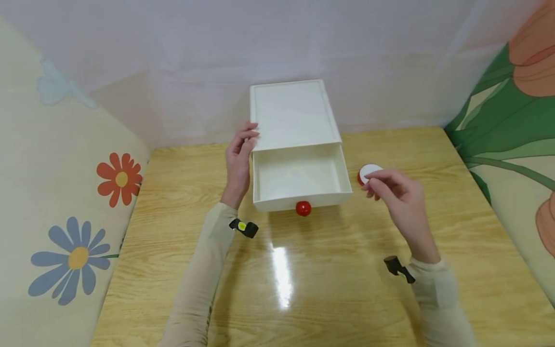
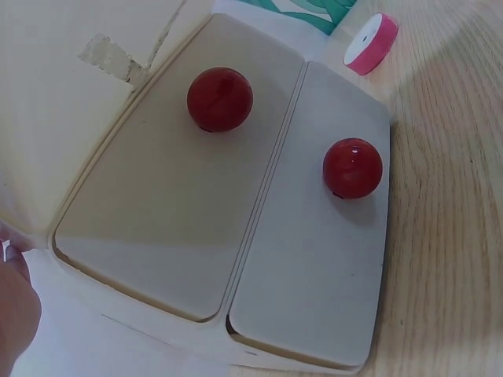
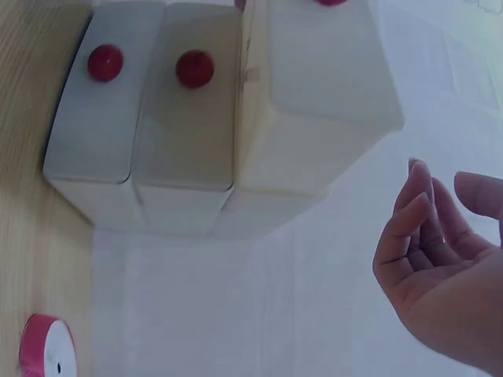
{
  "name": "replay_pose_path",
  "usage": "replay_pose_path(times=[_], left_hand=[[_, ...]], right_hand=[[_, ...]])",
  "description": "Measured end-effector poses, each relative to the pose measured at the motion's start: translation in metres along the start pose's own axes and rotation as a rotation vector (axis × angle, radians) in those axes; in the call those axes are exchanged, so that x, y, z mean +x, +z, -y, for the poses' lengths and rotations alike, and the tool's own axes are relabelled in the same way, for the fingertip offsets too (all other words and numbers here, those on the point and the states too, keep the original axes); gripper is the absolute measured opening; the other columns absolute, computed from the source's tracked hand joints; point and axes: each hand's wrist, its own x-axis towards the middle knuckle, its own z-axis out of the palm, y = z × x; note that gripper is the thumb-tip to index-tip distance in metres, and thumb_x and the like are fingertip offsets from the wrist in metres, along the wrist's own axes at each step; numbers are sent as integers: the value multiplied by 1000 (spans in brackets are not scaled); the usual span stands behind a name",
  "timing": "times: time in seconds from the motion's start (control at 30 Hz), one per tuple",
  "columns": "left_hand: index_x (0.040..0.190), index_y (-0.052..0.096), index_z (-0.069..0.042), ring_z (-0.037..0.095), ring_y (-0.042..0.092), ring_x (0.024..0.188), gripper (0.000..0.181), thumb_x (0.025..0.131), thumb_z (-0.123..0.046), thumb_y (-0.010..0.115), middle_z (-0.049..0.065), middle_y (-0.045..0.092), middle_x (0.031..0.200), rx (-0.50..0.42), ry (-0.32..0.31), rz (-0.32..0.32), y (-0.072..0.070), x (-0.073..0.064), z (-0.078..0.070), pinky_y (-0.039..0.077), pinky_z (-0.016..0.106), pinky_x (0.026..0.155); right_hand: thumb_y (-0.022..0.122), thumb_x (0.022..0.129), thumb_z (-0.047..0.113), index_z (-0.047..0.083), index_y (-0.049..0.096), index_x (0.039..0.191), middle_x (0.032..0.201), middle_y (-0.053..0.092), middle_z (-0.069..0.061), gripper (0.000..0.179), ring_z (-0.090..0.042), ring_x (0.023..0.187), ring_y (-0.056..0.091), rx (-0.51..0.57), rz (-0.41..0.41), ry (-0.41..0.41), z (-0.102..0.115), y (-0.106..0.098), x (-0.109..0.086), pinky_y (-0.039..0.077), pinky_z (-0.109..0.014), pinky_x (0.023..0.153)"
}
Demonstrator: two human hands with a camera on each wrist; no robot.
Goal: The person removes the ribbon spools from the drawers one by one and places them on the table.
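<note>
A white drawer cabinet (image 1: 292,115) stands at the back of the table. Its top drawer (image 1: 299,178) is pulled out, and no contents show inside. A red round knob (image 1: 303,208) sits on that drawer's front. Fingers of my left hand (image 1: 238,164) rest against the cabinet's left upper side. My right hand (image 1: 403,200), fingers loosely bent, hovers right of the drawer holding nothing; in the right wrist view, a gap shows between thumb and fingers. Below it on the table is a roll (image 3: 47,345) with a white face and a pinkish-red band, apart from the hand.
Two lower drawers (image 2: 306,236) are closed, each with a red knob. A pale cloth wall (image 1: 195,96) rises behind the cabinet. Flower-printed panels (image 1: 511,125) flank the wooden table (image 1: 173,202) on both sides.
</note>
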Motion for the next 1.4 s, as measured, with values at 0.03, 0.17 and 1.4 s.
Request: replay_pose_path(times=[0.03, 0.17, 1.4], left_hand=[[93, 74, -20, 21, 45, 143, 30, 97, 1, 54, -2, 66, 128, 0, -1, -2, 0, 0, 0, 29, 29, 121], [93, 74, -20, 21, 45, 143, 28, 97, 0, 54, -1, 66, 128, 0, -3, -7, 0, -1, -1, 29, 30, 121], [96, 74, -25, 20, 43, 145, 28, 98, -4, 55, -3, 65, 132, 11, -17, 10, -1, -2, 1, 30, 30, 121]], right_hand=[[61, 99, -6, -15, 66, 105, 87, 73, -6, 12, -15, 74, 64, -6, 22, -7, 3, 2, -2, 53, -20, 64], [62, 97, -10, -8, 71, 104, 85, 73, -8, 12, -15, 71, 65, -112, 120, -62, 10, 14, -8, 54, -21, 63], [75, 87, -6, -1, 72, 122, 108, 77, -15, 35, -12, 72, 70, -374, 410, -322, -12, 81, -16, 58, -22, 62]])
